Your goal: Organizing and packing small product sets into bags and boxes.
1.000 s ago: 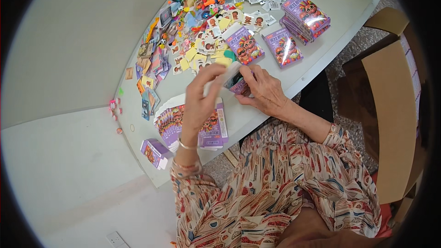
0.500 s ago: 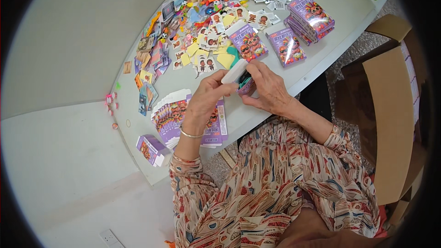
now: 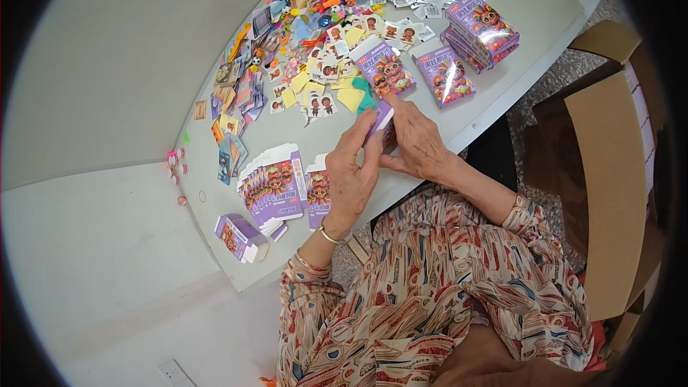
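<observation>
My left hand and my right hand meet over the white table's front edge, both closed on one small purple carton held upright between the fingers. Its white inner flap faces me. A teal paper piece lies just beyond it. A fanned stack of flat purple carton blanks lies to the left of my left hand, and another blank is partly under that wrist.
Finished purple boxes lie ahead and in a stack at the right. A spread of small cards and colourful toys covers the far table. One closed box sits at the near left corner. An open cardboard carton stands at my right.
The small carton has come down from a raised tilt to sit upright between both hands, and my left fingers have closed along its side.
</observation>
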A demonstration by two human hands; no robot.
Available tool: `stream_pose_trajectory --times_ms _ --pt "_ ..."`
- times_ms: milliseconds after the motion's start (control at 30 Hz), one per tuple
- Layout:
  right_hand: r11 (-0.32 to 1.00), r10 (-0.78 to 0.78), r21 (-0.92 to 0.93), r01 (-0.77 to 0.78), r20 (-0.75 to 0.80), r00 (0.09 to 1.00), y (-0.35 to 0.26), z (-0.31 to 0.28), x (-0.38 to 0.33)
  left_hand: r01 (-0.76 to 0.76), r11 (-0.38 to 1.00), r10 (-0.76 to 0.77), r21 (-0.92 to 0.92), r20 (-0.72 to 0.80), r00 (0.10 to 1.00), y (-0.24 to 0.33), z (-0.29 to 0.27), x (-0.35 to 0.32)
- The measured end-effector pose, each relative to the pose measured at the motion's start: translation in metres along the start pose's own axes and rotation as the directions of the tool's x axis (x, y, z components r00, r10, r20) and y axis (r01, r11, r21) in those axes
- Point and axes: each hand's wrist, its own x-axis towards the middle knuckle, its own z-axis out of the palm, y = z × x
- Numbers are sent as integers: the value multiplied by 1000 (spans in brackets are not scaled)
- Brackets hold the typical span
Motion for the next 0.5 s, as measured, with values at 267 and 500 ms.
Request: stream_pose_trajectory --times_ms 267,500 --pt "1000 28 -1 -28 11 1000 1 2 -4 188 971 -198 -150 -52 979 7 5 1" --pt "999 42 29 -43 26 999 -1 1 -6 -125 982 133 141 -52 990 4 4 -3"
